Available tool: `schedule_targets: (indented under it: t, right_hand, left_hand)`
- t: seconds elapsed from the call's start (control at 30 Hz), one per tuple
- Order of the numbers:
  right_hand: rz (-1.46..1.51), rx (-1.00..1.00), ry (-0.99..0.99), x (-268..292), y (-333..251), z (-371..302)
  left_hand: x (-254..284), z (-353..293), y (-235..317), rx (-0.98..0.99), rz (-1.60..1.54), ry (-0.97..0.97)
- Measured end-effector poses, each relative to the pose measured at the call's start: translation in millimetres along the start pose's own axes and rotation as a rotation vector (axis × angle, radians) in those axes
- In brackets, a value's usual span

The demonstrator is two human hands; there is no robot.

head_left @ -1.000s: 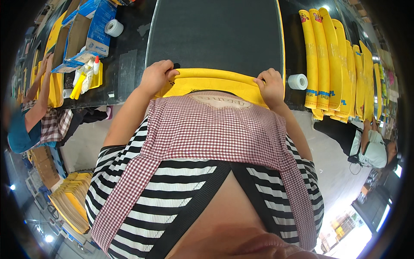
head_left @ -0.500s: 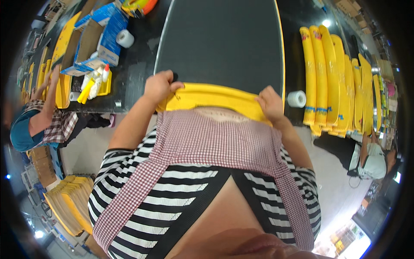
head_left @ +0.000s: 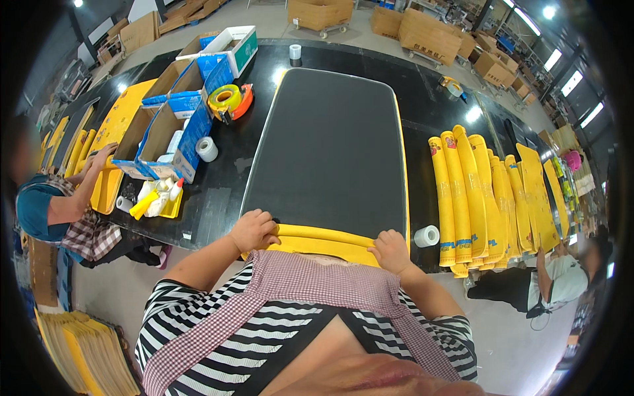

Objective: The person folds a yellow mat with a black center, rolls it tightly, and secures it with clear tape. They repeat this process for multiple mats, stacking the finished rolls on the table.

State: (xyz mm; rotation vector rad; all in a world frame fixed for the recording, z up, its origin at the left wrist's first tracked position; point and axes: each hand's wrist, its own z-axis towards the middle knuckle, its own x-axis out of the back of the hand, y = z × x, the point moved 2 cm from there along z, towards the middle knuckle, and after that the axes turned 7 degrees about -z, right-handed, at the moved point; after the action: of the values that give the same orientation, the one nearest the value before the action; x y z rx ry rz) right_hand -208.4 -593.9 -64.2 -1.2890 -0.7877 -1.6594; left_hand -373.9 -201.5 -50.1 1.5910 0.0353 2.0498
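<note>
A large mat (head_left: 330, 145) lies black side up on the table in front of me, with a thin yellow border. Its near edge is turned over into a narrow yellow roll close against my checked apron. My left hand (head_left: 254, 231) grips the left end of this roll, fingers curled over it. At the right end, my right hand (head_left: 391, 251) holds the roll between thumb and bent fingers. Part of the yellow edge below the roll is hidden by my apron.
Rolled yellow mats (head_left: 456, 198) lie to the right, near a white tape roll (head_left: 426, 236). On the left stand blue cardboard boxes (head_left: 188, 142), a tape dispenser (head_left: 231, 104) and a yellow tray (head_left: 173, 206) with bottles. Co-workers are at both sides.
The view has tilted up, so the whole mat and the far room now show. Both hands keep hold of the near edge, which now looks more tightly rolled.
</note>
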Motion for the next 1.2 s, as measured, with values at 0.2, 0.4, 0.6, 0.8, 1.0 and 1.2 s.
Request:
schedule_targets:
  t: [0.2, 0.4, 0.6, 0.8, 1.0, 1.2]
  right_hand:
    - [0.074, -0.304, -0.061, -16, 15, 14]
    - [0.025, -0.244, 0.111, -18, 19, 36]
    - [-0.168, -0.340, -0.206, -26, -28, -2]
    - [-0.040, -0.350, -0.143, -28, -24, 9]
    - [-0.254, -0.305, -0.003, -49, 77, 124]
    - [-0.087, -0.393, -0.085, -54, 100, 153]
  left_hand:
    - [-16, 12, -19, 0.313, -0.013, -0.003]
    - [-9, 40, -27, 0.326, 0.019, -0.040]
    - [-27, 21, 16, 0.471, 0.168, -0.268]
    - [-35, 23, 40, 0.590, 0.086, -0.245]
    - [-26, 135, -60, 0.661, 0.072, -0.083]
    - [-30, 173, -106, 0.558, -0.026, -0.088]
